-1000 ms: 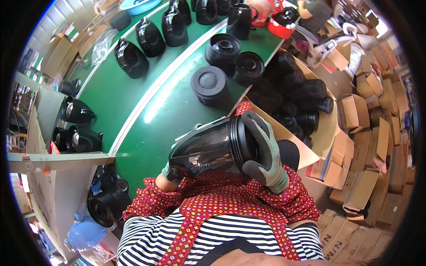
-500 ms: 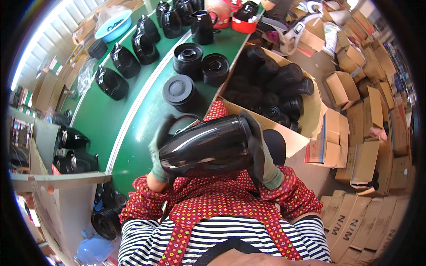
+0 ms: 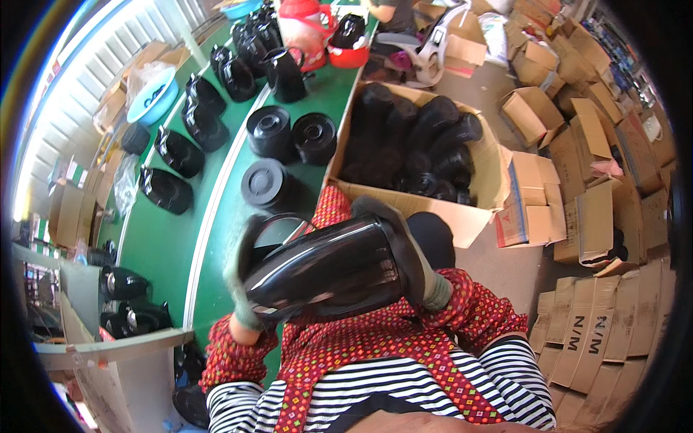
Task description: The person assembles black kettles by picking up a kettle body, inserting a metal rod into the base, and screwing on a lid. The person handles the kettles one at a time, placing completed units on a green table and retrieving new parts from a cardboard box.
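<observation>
In front of my chest a glossy black jug (image 3: 325,270) lies on its side, held between both hands. My left hand (image 3: 242,278), in a grey-green glove with dark palm, is closed on its left end near the handle (image 3: 299,229). My right hand (image 3: 415,267), gloved alike, wraps the right end; the fingers pass over the rim. Some fingertips of both are hidden by the jug. Beyond it, on the green table (image 3: 234,206), stand round black ribbed stacks of discs (image 3: 264,182).
Rows of black jugs (image 3: 177,153) stand along the table's left half, beside a light-blue basin (image 3: 153,97). An open cardboard box (image 3: 462,222) of black cylindrical parts stands to the right. A red-and-white jug (image 3: 302,32) is at the far end; cartons (image 3: 577,339) pile up on the right.
The jug has tilted slightly, its left end dropping lower toward me, still between both hands. My view has shifted, so the table and box sit further left.
</observation>
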The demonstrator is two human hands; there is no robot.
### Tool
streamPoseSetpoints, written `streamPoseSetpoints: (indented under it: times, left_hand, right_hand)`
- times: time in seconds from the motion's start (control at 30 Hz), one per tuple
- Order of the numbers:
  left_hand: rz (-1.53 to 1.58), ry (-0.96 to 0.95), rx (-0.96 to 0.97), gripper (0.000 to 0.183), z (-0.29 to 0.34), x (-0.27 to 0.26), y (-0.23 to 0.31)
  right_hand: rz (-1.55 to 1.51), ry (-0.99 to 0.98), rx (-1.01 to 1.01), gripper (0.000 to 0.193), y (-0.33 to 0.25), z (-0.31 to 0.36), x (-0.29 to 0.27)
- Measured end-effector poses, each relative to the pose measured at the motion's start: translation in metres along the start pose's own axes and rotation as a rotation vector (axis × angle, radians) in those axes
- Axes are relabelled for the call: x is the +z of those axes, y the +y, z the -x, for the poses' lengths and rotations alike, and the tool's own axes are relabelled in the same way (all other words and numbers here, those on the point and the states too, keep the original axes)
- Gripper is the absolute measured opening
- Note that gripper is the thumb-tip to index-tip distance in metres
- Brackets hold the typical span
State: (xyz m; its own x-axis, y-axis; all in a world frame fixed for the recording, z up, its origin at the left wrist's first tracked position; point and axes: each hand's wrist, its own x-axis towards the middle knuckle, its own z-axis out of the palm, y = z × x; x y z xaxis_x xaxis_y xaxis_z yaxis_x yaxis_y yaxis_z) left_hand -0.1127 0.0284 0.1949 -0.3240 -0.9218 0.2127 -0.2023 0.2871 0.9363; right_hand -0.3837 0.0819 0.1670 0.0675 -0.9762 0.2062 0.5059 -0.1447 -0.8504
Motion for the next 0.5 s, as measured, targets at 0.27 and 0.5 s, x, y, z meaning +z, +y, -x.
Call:
streamPoseSetpoints:
  times: [0.27, 0.5]
  left_hand:
    - [0.379, -0.003, -0.045, 0.096, -0.014, 0.009, -0.004]
    - [-0.456, -0.035, 0.539, 0.085, -0.024, -0.001, 0.015]
  right_hand:
    - [0.16, -0.1, -0.082, 0.068, 0.004, -0.005, -0.025]
    - [-0.109, 0.027, 0.289, 0.07, 0.017, 0.01, -0.033]
